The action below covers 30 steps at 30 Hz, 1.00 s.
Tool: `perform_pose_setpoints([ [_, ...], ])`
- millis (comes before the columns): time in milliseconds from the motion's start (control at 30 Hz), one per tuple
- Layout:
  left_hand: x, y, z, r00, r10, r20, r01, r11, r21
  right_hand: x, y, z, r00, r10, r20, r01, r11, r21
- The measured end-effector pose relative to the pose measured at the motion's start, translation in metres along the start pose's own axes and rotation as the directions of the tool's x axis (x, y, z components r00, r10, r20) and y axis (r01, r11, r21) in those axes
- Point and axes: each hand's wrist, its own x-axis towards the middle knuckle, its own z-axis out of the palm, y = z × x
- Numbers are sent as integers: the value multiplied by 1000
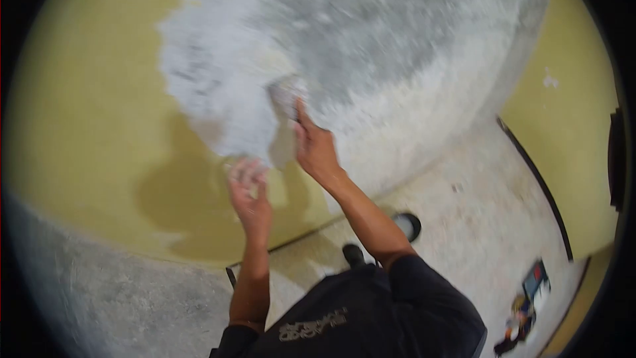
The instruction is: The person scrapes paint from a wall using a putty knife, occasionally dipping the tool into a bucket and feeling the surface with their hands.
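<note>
My right hand (pixel 316 146) grips a putty knife (pixel 286 93), its forefinger stretched along the tool. The blade is against the wall, over a patch of white putty (pixel 225 73). Lower and to the left, my left hand (pixel 250 189) is raised close to the wall by the putty's lower edge. Its fingers are bent and apart, with whitish smears on them. They are blurred, and I make out no tool in them. Grey, rough plaster (pixel 371 20) spreads to the upper right of the knife.
Yellow-green paint (pixel 99 93) covers the wall around the patch. On the pale floor (pixel 464 205) are a round dark-rimmed container (pixel 407 225) near my right arm and a blue tool-like object (pixel 535 282) beside a cluttered pile (pixel 520 318). Dark skirting (pixel 540 185) runs along the right wall.
</note>
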Motion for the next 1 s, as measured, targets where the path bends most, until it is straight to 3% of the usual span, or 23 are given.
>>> perform_pose_setpoints([
  [100, -11, 0, -26, 989, -116, 87, 101, 981, 164, 20, -25, -10, 1000, -10, -16, 8, 988, -157],
  [133, -12, 4, -30, 980, -165, 108, 138, 965, 225, 30, -27, -10, 993, -109, -51, 101, 985, -143],
  [267, -15, 16, -44, 977, -179, 116, 143, 953, 266, 64, -59, -25, 970, -241, -26, 230, 949, -215],
  [333, -7, 27, -55, 979, 9, 201, -111, 858, 501, 81, -80, -30, 955, -294, -34, 279, 934, -225],
  [367, 5, 34, -58, 980, 17, 198, -113, 865, 488, 91, -91, -35, 951, -307, -29, 290, 921, -261],
  [433, 46, 56, -61, 880, 332, 339, -475, 629, 615, 111, -115, -44, 946, -324, -12, 301, 893, -336],
  [567, 144, 105, -62, 739, 577, 348, -630, 408, 660, 131, -158, -61, 956, -294, 10, 277, 886, -371],
  [633, 185, 119, -64, 641, 686, 344, -650, 247, 718, 124, -151, -64, 950, -312, 28, 294, 857, -423],
  [800, 230, 114, -67, 563, 756, 332, -630, 133, 765, 143, -156, -58, 951, -309, 2, 279, 855, -437],
  [867, 228, 104, -71, 446, 759, 475, -700, -36, 713, 157, -160, -58, 912, -406, -57, 367, 871, -328],
  [1000, 230, 99, -72, 469, 771, 431, -668, -9, 744, 130, -149, -64, 946, -325, -4, 284, 833, -475],
])
